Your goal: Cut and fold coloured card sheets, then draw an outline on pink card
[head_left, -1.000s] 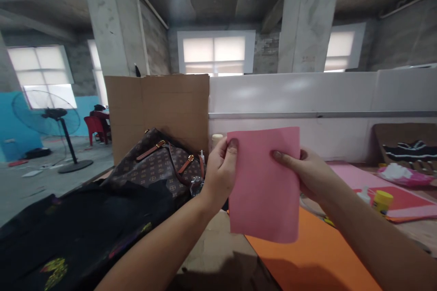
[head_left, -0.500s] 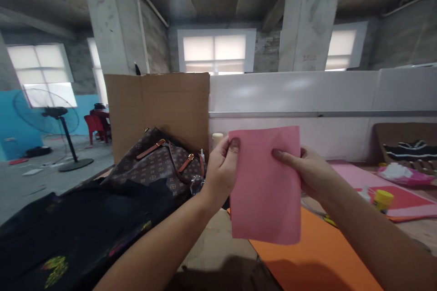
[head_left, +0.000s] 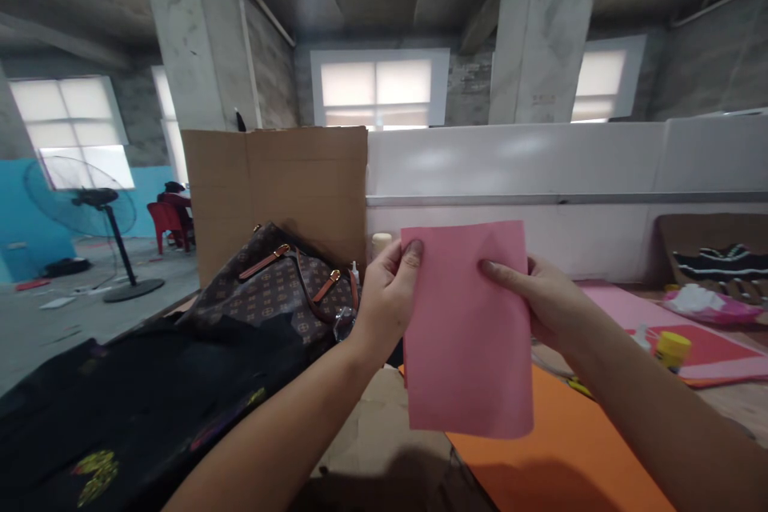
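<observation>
Head view: a pink sheet (head_left: 468, 344) is held upright above the work surface, just below and right of the picture's middle; with it as the clock's centre, the left hand (head_left: 389, 292) pinches its edge at 10 o'clock, thumb in front. At 2 o'clock the right hand (head_left: 552, 304) pinches it too, thumb flat on the face, other fingers behind. No writing can be made out on the sheet.

At 9 o'clock leans a brown handbag (head_left: 267, 292) with a Louis Vuitton-style monogram and tan buckled straps, against a cardboard panel (head_left: 306, 192). Black cloth (head_left: 150, 392) with sequin-like patches spreads at 8 o'clock. An orange sheet (head_left: 558, 448) lies at 5 o'clock. Near 3 o'clock stands a yellow-lidded container (head_left: 673, 348), its label too small to read. Faint reddish characters on the concrete pillar (head_left: 546, 32), towards 1 o'clock, are illegible.
</observation>
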`<action>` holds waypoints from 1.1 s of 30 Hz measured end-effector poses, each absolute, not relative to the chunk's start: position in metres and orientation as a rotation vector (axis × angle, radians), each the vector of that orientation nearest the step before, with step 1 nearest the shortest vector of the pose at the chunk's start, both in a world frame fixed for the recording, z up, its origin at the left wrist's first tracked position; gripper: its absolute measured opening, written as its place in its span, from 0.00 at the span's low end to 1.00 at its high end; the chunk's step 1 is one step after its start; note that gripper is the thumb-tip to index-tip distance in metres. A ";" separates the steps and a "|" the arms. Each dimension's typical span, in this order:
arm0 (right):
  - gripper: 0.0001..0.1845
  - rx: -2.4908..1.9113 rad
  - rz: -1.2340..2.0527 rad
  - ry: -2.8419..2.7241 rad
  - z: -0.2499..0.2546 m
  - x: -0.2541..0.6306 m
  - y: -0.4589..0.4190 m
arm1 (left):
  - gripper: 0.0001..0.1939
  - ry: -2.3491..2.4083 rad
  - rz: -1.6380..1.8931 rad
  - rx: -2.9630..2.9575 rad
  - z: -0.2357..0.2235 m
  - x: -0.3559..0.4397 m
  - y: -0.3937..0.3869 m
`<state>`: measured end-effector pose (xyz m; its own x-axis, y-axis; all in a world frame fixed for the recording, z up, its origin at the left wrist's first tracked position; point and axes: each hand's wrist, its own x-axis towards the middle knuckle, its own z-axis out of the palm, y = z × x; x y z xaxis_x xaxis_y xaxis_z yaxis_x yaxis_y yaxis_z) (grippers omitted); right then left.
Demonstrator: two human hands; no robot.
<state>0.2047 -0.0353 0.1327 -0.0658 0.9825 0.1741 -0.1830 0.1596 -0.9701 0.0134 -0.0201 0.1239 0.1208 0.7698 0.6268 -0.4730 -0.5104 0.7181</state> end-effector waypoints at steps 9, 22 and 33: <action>0.23 -0.948 1.229 -1.190 0.133 0.204 -0.035 | 0.19 0.320 1.545 1.339 0.125 0.013 -0.019; 0.25 -0.911 1.171 -1.188 0.142 0.221 -0.038 | 0.24 0.210 1.391 1.627 0.134 -0.009 -0.007; 0.28 -0.903 1.127 -1.224 0.146 0.218 -0.041 | 0.21 0.294 1.401 1.640 0.130 -0.009 -0.001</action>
